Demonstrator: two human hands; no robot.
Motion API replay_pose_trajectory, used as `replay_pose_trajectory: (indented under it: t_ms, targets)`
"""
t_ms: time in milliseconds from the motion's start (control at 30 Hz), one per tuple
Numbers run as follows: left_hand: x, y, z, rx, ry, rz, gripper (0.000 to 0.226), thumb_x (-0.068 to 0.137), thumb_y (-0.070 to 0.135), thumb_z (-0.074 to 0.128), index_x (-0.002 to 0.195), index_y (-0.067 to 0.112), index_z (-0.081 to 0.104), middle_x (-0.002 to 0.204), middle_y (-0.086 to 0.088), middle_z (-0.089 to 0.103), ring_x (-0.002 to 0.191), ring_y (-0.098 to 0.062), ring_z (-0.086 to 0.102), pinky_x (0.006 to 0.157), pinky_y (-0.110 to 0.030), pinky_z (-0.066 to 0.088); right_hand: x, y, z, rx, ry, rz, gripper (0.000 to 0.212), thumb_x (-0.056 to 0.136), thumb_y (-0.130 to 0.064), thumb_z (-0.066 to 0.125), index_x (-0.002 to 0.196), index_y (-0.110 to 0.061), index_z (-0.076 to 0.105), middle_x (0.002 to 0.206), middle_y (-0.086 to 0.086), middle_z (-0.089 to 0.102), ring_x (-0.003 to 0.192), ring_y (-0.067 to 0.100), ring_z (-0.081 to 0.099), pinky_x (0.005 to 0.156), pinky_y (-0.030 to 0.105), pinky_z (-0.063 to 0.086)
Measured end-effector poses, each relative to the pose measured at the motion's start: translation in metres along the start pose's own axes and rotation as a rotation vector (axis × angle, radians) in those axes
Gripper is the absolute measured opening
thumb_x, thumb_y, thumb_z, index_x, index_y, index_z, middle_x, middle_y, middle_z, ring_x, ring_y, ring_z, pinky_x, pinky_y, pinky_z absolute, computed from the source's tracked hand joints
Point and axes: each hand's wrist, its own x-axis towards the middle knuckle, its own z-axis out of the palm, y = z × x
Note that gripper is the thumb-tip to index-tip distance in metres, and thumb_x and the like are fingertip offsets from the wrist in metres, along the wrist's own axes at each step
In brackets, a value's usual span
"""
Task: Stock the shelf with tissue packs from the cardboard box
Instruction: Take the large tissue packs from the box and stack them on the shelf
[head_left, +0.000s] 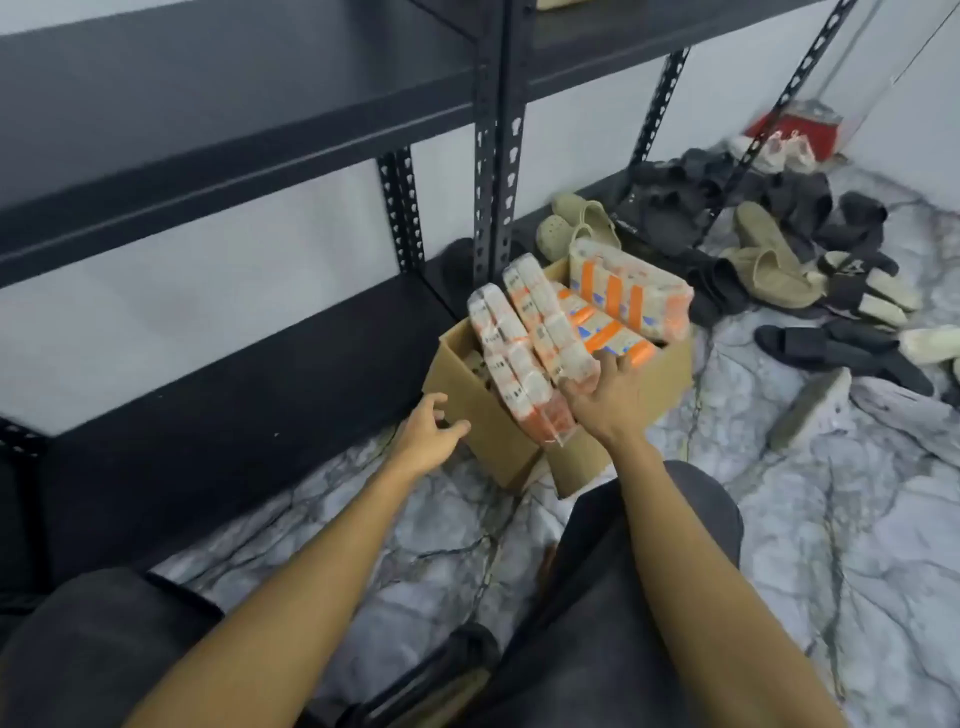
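Left of both hands: black shelf (218, 332), lowest board bare, the boards above bare too as far as seen. Left hand (428, 434) half open, fingers curled loosely against the near-left wall of the cardboard box (483, 415), holding nothing, seemingly steadying it. Between the hands, sticking up out of the box: tissue packs (524, 358), orange and white, leaning on edge. Right hand (610, 400) spread over the near ends of the packs, fingers touching the wrap; whether closed round one, cannot tell. Beyond and right of the right hand: shoes (769, 270) strewn on the marble floor. Judged step: taking a first pack. Next: firm pinch on one pack, lift clear, swing left onto the shelf.
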Motion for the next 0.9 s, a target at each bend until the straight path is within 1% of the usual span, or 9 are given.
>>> replay_pose_trajectory:
  t_ms: [133, 167, 333, 433, 600, 667, 733, 800, 900]
  targets:
    - [0.029, 0.014, 0.013, 0.015, 0.026, -0.062, 0.067, 0.099, 0.05, 0.058, 0.155, 0.024, 0.033, 0.149, -0.002, 0.05, 0.131, -0.025, 0.053, 0.107, -0.041, 0.046, 0.013, 0.0, 0.007, 0.032, -0.143, 0.074, 0.087, 0.084, -0.061, 0.066, 0.149, -0.013, 0.035, 0.148, 0.016, 0.04, 0.135, 0.04, 0.037, 0.112, 0.054, 0.034]
    - [0.038, 0.016, 0.017, 0.001, 0.025, -0.093, 0.068, 0.098, 0.052, 0.057, 0.155, 0.024, 0.034, 0.15, -0.003, 0.05, 0.13, -0.026, 0.054, 0.107, -0.044, 0.048, 0.018, 0.002, 0.011, 0.047, -0.161, 0.077, 0.087, 0.084, -0.062, 0.065, 0.15, -0.015, 0.033, 0.147, 0.015, 0.04, 0.134, 0.039, 0.039, 0.111, 0.055, 0.035]
    - [0.067, 0.021, 0.038, -0.327, -0.044, -0.315, 0.064, 0.103, 0.052, 0.051, 0.153, 0.015, 0.037, 0.15, -0.01, 0.048, 0.113, -0.03, 0.065, 0.09, -0.044, 0.061, 0.041, 0.012, 0.019, 0.107, -0.178, 0.118, 0.078, 0.086, -0.056, 0.067, 0.145, -0.016, 0.036, 0.141, 0.014, 0.043, 0.13, 0.037, 0.044, 0.108, 0.057, 0.039]
    - [0.081, 0.024, 0.047, -0.398, -0.056, -0.341, 0.07, 0.101, 0.055, 0.051, 0.153, 0.01, 0.036, 0.149, -0.015, 0.049, 0.107, -0.036, 0.067, 0.073, -0.042, 0.063, 0.054, 0.016, 0.025, 0.149, -0.18, 0.125, 0.072, 0.088, -0.048, 0.067, 0.144, -0.013, 0.038, 0.14, 0.015, 0.046, 0.128, 0.039, 0.047, 0.107, 0.057, 0.04]
    - [0.099, 0.029, 0.057, -0.358, -0.016, -0.332, 0.057, 0.104, 0.045, 0.053, 0.14, 0.001, 0.047, 0.127, -0.022, 0.065, 0.086, -0.039, 0.074, 0.055, -0.042, 0.063, 0.066, 0.018, 0.033, 0.159, -0.232, 0.106, 0.057, 0.097, -0.029, 0.06, 0.148, -0.015, 0.039, 0.141, 0.014, 0.054, 0.127, 0.038, 0.051, 0.102, 0.047, 0.043]
    - [0.101, 0.03, 0.057, -0.23, 0.034, -0.263, 0.048, 0.105, 0.041, 0.053, 0.125, -0.001, 0.059, 0.113, -0.017, 0.069, 0.068, -0.028, 0.071, 0.039, -0.027, 0.054, 0.067, 0.016, 0.034, 0.148, -0.246, 0.124, 0.057, 0.097, -0.026, 0.06, 0.149, -0.015, 0.038, 0.142, 0.013, 0.054, 0.128, 0.038, 0.051, 0.103, 0.047, 0.043]
    - [0.099, 0.03, 0.053, -0.144, 0.092, -0.202, 0.041, 0.104, 0.037, 0.056, 0.11, -0.002, 0.064, 0.098, -0.014, 0.069, 0.056, -0.018, 0.063, 0.031, -0.017, 0.043, 0.067, 0.014, 0.034, 0.151, -0.247, 0.154, 0.059, 0.097, -0.025, 0.061, 0.15, -0.015, 0.037, 0.143, 0.013, 0.053, 0.13, 0.038, 0.05, 0.103, 0.048, 0.043]
    - [0.102, 0.023, 0.051, -0.168, 0.088, -0.176, 0.038, 0.101, 0.034, 0.062, 0.101, -0.004, 0.067, 0.092, -0.015, 0.073, 0.054, -0.02, 0.068, 0.038, -0.021, 0.052, 0.066, 0.012, 0.035, 0.151, -0.246, 0.169, 0.06, 0.096, -0.025, 0.062, 0.15, -0.015, 0.038, 0.142, 0.013, 0.055, 0.128, 0.037, 0.052, 0.102, 0.048, 0.044]
    - [0.101, 0.012, 0.046, -0.229, 0.064, -0.15, 0.027, 0.098, 0.024, 0.068, 0.101, -0.003, 0.069, 0.085, -0.019, 0.075, 0.063, -0.028, 0.075, 0.059, -0.04, 0.064, 0.063, 0.011, 0.033, 0.164, -0.248, 0.175, 0.062, 0.093, -0.026, 0.067, 0.148, -0.016, 0.041, 0.14, 0.012, 0.057, 0.124, 0.035, 0.056, 0.102, 0.051, 0.049]
